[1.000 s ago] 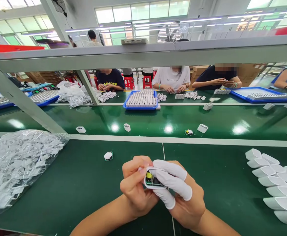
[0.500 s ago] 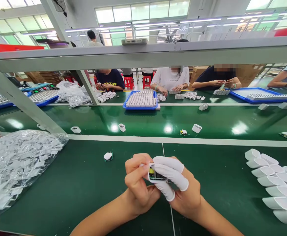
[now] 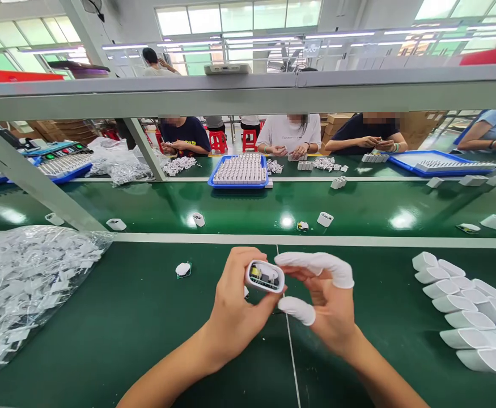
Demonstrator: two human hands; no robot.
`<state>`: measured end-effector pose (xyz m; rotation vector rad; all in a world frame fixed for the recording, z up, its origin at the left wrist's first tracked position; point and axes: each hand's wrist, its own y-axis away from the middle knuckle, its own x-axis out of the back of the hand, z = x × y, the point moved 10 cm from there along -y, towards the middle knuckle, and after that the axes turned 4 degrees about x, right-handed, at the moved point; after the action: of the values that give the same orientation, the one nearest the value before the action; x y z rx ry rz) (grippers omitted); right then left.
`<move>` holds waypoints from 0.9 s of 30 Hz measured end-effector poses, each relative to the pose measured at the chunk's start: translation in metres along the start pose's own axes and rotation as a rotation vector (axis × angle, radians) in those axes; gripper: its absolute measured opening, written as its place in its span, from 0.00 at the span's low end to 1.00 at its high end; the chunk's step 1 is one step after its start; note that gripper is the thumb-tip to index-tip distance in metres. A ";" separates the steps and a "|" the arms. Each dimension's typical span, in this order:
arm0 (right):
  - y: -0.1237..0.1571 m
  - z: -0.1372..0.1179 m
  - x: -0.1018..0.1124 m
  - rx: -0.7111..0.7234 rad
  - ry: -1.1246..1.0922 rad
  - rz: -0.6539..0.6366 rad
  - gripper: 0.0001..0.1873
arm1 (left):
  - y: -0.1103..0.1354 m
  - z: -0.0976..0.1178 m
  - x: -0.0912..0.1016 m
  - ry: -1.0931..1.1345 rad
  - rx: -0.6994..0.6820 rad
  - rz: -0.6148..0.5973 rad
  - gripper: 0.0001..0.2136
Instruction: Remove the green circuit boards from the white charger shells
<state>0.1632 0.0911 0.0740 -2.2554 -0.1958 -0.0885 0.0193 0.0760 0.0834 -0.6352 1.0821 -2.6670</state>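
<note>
Held in my left hand (image 3: pixel 238 303) is a white oval plastic housing (image 3: pixel 265 276), its open end facing me. Inside it show a circuit board with a yellow part and dark components. My right hand (image 3: pixel 324 297) wears white finger cots and stands just to the right of the housing, fingers and thumb apart with nothing between them. Whether a fingertip still touches the housing's edge I cannot tell. To the left on the green table lies a small circuit board (image 3: pixel 183 270) with a white round piece on it.
A clear bag of white parts (image 3: pixel 30 289) fills the left side. Rows of empty white housings (image 3: pixel 471 320) stand at the right. Past a pale rail (image 3: pixel 188 241), a green conveyor (image 3: pixel 230 207) carries scattered pieces. Co-workers sit beyond, near a blue tray (image 3: pixel 240 184).
My right hand has let go of the housing and opened to the right. My left hand has turned the housing so its open end shows. Pieces on the conveyor have shifted left.
</note>
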 end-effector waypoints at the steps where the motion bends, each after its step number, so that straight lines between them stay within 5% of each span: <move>1: 0.006 0.009 0.003 -0.034 0.056 -0.046 0.23 | -0.002 -0.001 0.003 -0.013 0.012 0.000 0.15; 5: 0.052 0.044 -0.007 0.053 0.597 -0.417 0.13 | -0.006 0.007 0.024 0.006 -0.041 0.101 0.17; 8: 0.079 0.057 -0.006 0.187 0.715 -0.415 0.12 | -0.004 0.015 0.031 0.035 -0.066 0.130 0.17; 11: 0.081 0.058 0.002 0.162 0.711 -0.335 0.14 | -0.001 0.027 0.032 0.052 -0.109 0.131 0.17; 14: 0.060 0.028 0.019 0.112 0.745 -0.217 0.10 | 0.003 0.038 0.029 0.080 -0.171 0.116 0.16; 20: 0.028 -0.077 0.033 0.251 0.744 -0.107 0.07 | 0.011 0.046 0.024 0.088 -0.235 0.083 0.20; 27: 0.041 -0.071 0.047 0.075 0.607 -0.129 0.10 | 0.013 0.049 0.027 0.116 -0.217 0.089 0.23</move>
<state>0.2165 0.0154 0.0942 -2.0363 -0.0159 -0.8058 0.0176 0.0274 0.1141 -0.4597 1.4101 -2.5586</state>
